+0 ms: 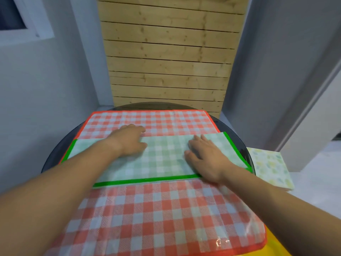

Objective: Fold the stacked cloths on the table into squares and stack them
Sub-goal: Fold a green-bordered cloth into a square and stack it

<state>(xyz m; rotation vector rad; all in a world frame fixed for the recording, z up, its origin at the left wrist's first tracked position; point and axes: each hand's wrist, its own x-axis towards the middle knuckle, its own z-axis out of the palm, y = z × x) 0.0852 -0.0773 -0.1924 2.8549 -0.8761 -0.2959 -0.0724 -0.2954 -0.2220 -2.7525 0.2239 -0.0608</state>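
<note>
A green checked cloth point(162, 157) with a bright green border lies folded into a long strip across the middle of the table. Under it spreads a red checked cloth point(160, 215) with an orange-red border, reaching from the far side to the near edge. My left hand point(130, 139) lies flat on the strip's far left part, fingers reaching over its far edge onto the red cloth. My right hand point(203, 156) presses flat on the strip's right part, fingers spread. Neither hand grips anything.
The table point(55, 156) is round and dark. A folded pale cloth with a yellow and blue print point(271, 169) lies on a white surface at the right. A wooden slat panel point(169, 52) stands behind the table, grey walls on both sides.
</note>
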